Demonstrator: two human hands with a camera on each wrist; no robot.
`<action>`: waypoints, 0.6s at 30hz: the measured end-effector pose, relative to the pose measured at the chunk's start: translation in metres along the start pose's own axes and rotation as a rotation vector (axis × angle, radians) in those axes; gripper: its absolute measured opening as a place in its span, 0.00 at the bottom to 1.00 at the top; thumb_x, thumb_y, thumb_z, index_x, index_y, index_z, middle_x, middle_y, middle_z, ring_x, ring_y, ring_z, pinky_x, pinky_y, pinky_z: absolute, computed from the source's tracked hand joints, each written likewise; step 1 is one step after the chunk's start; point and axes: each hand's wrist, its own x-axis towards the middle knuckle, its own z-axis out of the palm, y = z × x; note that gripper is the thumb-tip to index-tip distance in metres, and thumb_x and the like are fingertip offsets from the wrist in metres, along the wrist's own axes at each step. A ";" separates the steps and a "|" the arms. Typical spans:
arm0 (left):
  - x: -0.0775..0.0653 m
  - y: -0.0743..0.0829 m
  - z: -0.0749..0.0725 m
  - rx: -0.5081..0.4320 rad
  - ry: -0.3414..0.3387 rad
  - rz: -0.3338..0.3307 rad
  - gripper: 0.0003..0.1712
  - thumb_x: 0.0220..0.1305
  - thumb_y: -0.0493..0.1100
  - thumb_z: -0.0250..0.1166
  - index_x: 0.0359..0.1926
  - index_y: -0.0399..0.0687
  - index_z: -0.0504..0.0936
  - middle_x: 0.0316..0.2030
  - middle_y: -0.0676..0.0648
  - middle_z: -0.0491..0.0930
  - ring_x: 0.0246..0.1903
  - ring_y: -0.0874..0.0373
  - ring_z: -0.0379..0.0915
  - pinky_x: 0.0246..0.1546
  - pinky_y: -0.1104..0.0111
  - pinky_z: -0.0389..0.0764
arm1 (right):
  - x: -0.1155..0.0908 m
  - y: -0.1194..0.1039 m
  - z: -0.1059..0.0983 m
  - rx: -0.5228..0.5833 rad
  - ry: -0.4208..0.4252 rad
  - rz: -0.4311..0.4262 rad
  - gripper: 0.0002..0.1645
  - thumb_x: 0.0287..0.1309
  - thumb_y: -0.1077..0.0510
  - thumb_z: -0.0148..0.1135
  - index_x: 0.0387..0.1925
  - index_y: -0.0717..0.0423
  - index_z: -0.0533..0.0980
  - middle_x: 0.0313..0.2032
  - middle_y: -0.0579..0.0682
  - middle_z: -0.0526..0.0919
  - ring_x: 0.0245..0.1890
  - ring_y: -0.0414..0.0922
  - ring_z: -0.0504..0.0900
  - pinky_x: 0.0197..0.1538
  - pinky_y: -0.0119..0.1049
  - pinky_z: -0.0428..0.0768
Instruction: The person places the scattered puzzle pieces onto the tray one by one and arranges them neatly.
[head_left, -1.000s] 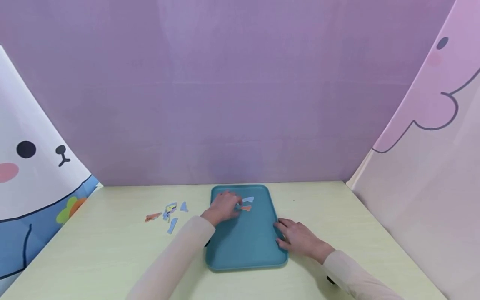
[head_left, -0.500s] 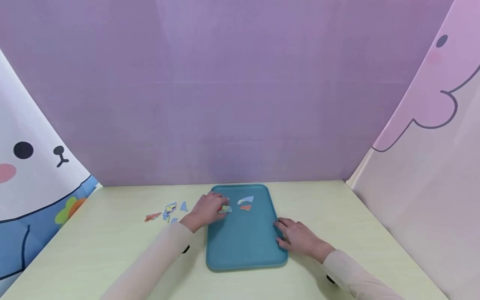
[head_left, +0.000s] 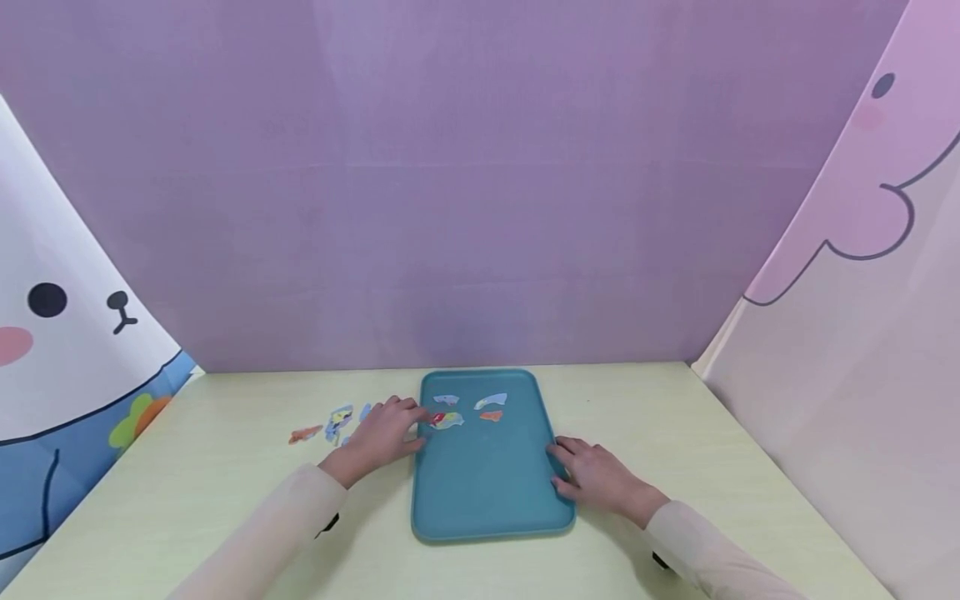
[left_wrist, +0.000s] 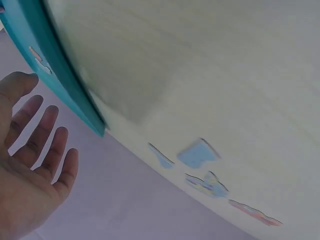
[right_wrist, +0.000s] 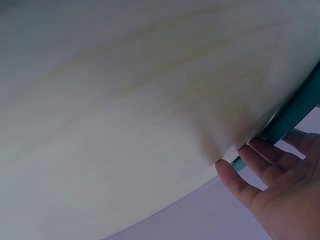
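Note:
A teal tray [head_left: 491, 496] lies on the table with several thin, irregularly shaped printed pieces on it. Nearest my left hand [head_left: 384, 435] is a red, yellow and blue piece [head_left: 448, 421]; above it lies a bluish piece [head_left: 447, 400]. To their right are a pale blue curved piece [head_left: 492, 401] and an orange piece [head_left: 491, 415]. The left hand hovers over the tray's left rim, its fingers spread and holding nothing in the left wrist view. At the right rim my right hand [head_left: 597, 477] rests with loosely bent fingers touching the tray edge.
Left of the tray lie more pieces: an orange one [head_left: 305, 434], a blue and yellow cluster [head_left: 340, 419] and a plain blue piece [left_wrist: 199, 154], partly covered by the left hand in the head view. A purple backdrop [head_left: 450, 208] stands behind the table [head_left: 675, 417].
My left hand has moved left across the tray and off its pieces, uncovering the red-yellow piece and the bluish one. The right hand has stayed at the rim.

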 end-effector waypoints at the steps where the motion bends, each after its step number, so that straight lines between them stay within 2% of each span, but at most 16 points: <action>1: -0.003 -0.002 0.000 -0.007 0.000 -0.008 0.16 0.50 0.45 0.68 0.42 0.50 0.81 0.38 0.50 0.79 0.37 0.52 0.71 0.34 0.57 0.73 | 0.000 0.000 0.000 -0.001 0.004 -0.003 0.29 0.57 0.48 0.55 0.56 0.61 0.69 0.55 0.61 0.72 0.55 0.56 0.72 0.46 0.51 0.75; 6: -0.014 -0.009 -0.004 -0.010 0.013 -0.010 0.14 0.49 0.45 0.69 0.40 0.50 0.82 0.39 0.50 0.79 0.39 0.51 0.72 0.39 0.54 0.75 | 0.000 0.001 0.001 -0.007 0.015 -0.013 0.29 0.57 0.48 0.55 0.56 0.61 0.69 0.55 0.61 0.73 0.55 0.55 0.73 0.46 0.50 0.76; 12: -0.028 -0.020 -0.003 0.034 0.061 0.029 0.13 0.47 0.44 0.70 0.37 0.52 0.81 0.36 0.51 0.79 0.34 0.52 0.72 0.32 0.59 0.76 | 0.000 0.002 0.002 -0.012 0.018 -0.017 0.28 0.57 0.48 0.55 0.56 0.61 0.69 0.55 0.61 0.73 0.55 0.55 0.73 0.45 0.50 0.76; 15: -0.034 -0.027 -0.005 0.035 0.063 0.022 0.14 0.46 0.44 0.71 0.37 0.51 0.81 0.35 0.51 0.79 0.34 0.52 0.72 0.32 0.59 0.76 | 0.000 0.002 0.002 -0.009 0.014 -0.013 0.29 0.57 0.48 0.55 0.56 0.61 0.69 0.55 0.61 0.72 0.55 0.55 0.72 0.46 0.50 0.75; 18: -0.040 -0.033 -0.006 0.061 0.060 -0.003 0.15 0.45 0.44 0.71 0.36 0.51 0.81 0.35 0.50 0.79 0.37 0.49 0.74 0.35 0.55 0.76 | 0.000 0.002 0.002 -0.004 0.009 -0.010 0.29 0.58 0.48 0.55 0.56 0.61 0.69 0.55 0.61 0.72 0.55 0.55 0.72 0.46 0.51 0.75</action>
